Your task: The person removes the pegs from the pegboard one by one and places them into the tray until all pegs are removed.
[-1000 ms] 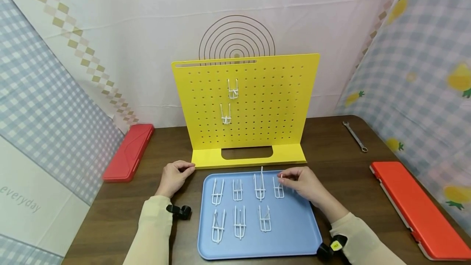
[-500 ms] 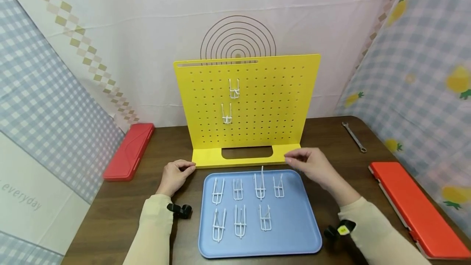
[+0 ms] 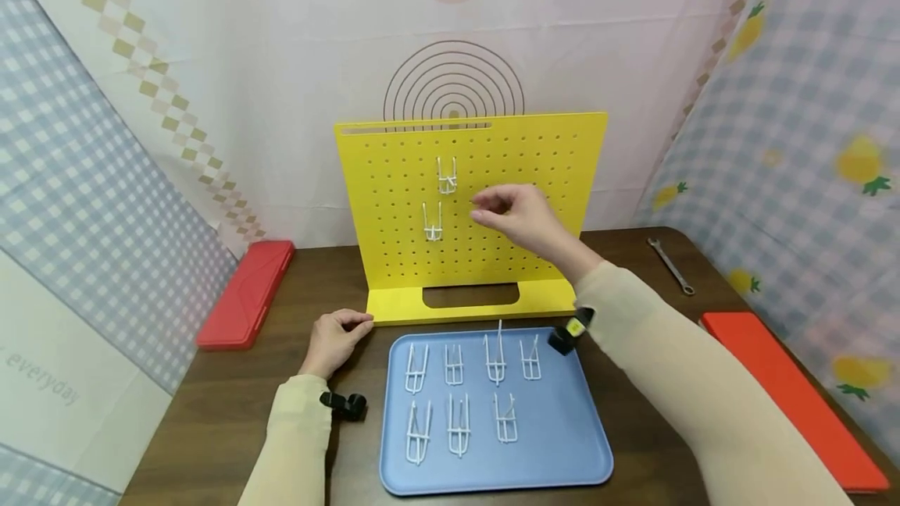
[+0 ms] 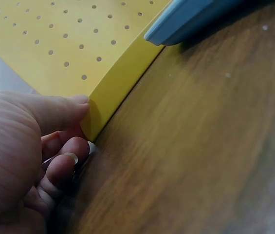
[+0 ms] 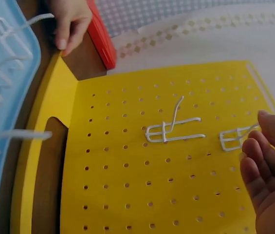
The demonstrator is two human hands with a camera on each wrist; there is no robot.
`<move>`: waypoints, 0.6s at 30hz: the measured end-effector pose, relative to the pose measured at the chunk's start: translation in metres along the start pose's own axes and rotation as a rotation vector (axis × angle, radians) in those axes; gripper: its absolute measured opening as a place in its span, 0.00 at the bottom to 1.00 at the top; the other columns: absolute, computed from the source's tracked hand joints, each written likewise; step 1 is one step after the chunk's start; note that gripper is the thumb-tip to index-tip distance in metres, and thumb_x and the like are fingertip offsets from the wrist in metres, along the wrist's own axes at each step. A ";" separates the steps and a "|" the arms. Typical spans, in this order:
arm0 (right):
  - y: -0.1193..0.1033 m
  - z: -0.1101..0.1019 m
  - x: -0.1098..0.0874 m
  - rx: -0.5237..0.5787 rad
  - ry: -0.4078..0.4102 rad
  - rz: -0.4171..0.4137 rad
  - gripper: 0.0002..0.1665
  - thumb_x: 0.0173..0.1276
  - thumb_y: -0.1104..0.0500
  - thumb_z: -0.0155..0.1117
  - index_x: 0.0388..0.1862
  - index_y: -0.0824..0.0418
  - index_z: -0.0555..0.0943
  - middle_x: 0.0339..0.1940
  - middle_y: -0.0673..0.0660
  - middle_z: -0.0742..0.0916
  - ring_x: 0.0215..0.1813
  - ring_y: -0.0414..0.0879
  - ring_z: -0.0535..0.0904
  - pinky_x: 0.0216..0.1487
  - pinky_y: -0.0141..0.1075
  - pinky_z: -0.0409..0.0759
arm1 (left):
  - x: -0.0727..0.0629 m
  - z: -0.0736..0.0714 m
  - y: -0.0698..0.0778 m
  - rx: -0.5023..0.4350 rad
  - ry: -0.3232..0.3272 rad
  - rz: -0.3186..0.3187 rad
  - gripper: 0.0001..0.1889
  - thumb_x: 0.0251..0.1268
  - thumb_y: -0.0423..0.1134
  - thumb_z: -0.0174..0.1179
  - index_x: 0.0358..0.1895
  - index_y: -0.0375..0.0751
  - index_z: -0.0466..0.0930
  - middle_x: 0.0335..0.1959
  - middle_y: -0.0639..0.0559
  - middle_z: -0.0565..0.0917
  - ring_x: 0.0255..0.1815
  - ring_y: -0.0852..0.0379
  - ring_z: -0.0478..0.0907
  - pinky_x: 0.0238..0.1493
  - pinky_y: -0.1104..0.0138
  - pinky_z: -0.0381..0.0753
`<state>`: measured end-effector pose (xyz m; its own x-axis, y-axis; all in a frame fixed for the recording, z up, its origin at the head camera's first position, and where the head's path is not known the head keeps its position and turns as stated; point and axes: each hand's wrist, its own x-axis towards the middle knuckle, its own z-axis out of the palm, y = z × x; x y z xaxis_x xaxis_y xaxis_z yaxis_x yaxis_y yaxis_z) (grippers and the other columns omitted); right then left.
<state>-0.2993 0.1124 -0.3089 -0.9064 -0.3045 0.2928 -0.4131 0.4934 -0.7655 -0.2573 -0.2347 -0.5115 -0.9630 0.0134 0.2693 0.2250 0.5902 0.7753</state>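
A yellow pegboard [image 3: 520, 170] stands upright on its base behind the tray. Hanging on it are two white wire hooks, an upper hook [image 3: 447, 180] and a lower hook [image 3: 433, 231]. My left hand [image 3: 333, 340] pinches the left front corner of the base, thumb on top and curled fingers beside it in the left wrist view. In front of the board's right half is my right hand [image 3: 523, 217], its fingers loosely bent and nothing visibly held. The head view shows it apart from both hooks; in the right wrist view its fingertips overlap the upper hook [image 5: 230, 140].
Several white wire hooks lie in two rows on a blue tray [image 3: 562, 443] in front of the board. A red case [image 3: 246, 293] lies at the left, another red case [image 3: 787, 397] at the right. A wrench [image 3: 671, 265] rests at the back right.
My right hand has left the tray's hooks and risen up and left to the front of the pegboard. The left hand has stayed at the base corner.
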 end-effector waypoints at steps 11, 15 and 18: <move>0.001 0.026 0.049 0.338 0.067 0.072 0.21 0.61 0.60 0.71 0.54 0.59 0.81 0.43 0.55 0.87 0.45 0.48 0.81 0.51 0.45 0.79 | 0.000 0.002 -0.001 -0.009 0.008 0.020 0.04 0.57 0.38 0.70 0.35 0.46 0.90 0.35 0.53 0.87 0.39 0.54 0.81 0.45 0.58 0.78; 0.000 0.033 0.054 0.370 0.059 0.067 0.18 0.62 0.61 0.70 0.51 0.61 0.83 0.43 0.55 0.87 0.45 0.48 0.80 0.50 0.44 0.80 | 0.000 0.001 -0.002 -0.015 0.012 0.018 0.04 0.56 0.38 0.70 0.35 0.46 0.90 0.35 0.54 0.87 0.39 0.54 0.81 0.44 0.58 0.78; 0.001 0.035 0.055 0.392 0.060 0.081 0.16 0.63 0.60 0.69 0.50 0.61 0.84 0.44 0.54 0.87 0.45 0.48 0.80 0.52 0.46 0.79 | 0.001 0.001 -0.003 -0.015 0.013 0.016 0.04 0.56 0.38 0.70 0.35 0.46 0.90 0.35 0.54 0.87 0.39 0.54 0.81 0.44 0.59 0.78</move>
<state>-0.3462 0.0680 -0.3138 -0.9428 -0.2240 0.2468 -0.2858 0.1621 -0.9445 -0.2587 -0.2358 -0.5142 -0.9571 0.0121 0.2894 0.2428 0.5782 0.7789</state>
